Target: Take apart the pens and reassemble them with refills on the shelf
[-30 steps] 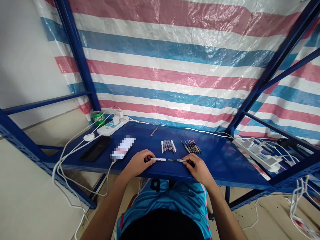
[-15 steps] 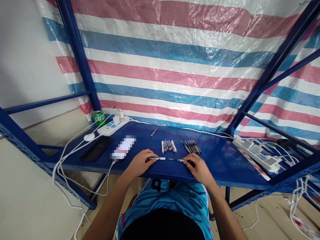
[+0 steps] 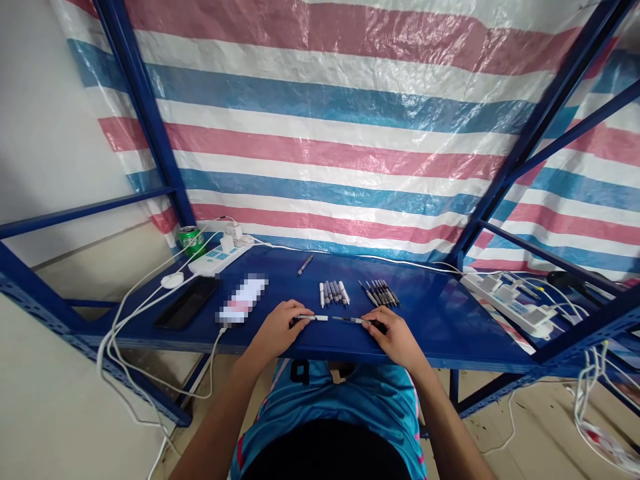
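Note:
Between the thumb and fingers of my left hand (image 3: 284,328) is a slim pen piece with a white end (image 3: 319,318), pointing right. My right hand (image 3: 389,328) pinches a dark pen piece (image 3: 351,321), whose thin tip points left. The two pieces lie nearly in line, low over the desk's front edge, with a small gap between their ends. Beyond my left hand is a row of short white and greyish-purple pen pieces (image 3: 334,294). Several dark, thin-tipped pen pieces (image 3: 379,293) lie side by side beyond my right hand.
A single pen (image 3: 305,265) lies farther back on the blue desk (image 3: 450,327). To the left are a black phone (image 3: 186,303), a lit phone (image 3: 243,299) on a cable, a power strip (image 3: 220,259) and a green can (image 3: 191,241). Another power strip (image 3: 507,305) stands right.
The view has shifted slightly, so the desk and frame sit a little farther left. Both hands keep their pen pieces, and the gap between the ends looks slightly narrower.

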Demonstrator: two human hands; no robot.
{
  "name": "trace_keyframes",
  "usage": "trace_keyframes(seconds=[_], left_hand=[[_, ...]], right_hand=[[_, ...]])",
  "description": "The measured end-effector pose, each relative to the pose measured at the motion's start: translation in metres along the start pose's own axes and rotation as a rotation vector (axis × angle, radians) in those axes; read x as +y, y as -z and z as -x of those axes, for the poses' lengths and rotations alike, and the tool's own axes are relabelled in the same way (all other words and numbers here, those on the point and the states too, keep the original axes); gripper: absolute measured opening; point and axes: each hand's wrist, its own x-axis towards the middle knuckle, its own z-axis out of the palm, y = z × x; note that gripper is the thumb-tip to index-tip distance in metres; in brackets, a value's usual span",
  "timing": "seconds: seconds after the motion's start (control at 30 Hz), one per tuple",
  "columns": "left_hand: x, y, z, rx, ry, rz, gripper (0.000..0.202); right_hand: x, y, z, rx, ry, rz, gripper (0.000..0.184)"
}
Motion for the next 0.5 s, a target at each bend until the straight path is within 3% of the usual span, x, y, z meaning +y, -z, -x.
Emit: trace_keyframes(seconds=[0.33, 0.5], left_hand=[[0.008, -0.005, -0.003, -0.032, -0.039, -0.041, 0.032], [0.022, -0.015, -0.008, -0.02, -0.062, 0.079, 0.027]], right_hand=[[-0.008, -0.005, -0.003, -0.025, -0.007, 0.015, 0.023], [-0.022, -0.018, -0.012, 0.011, -0.007, -0.185, 0.025]])
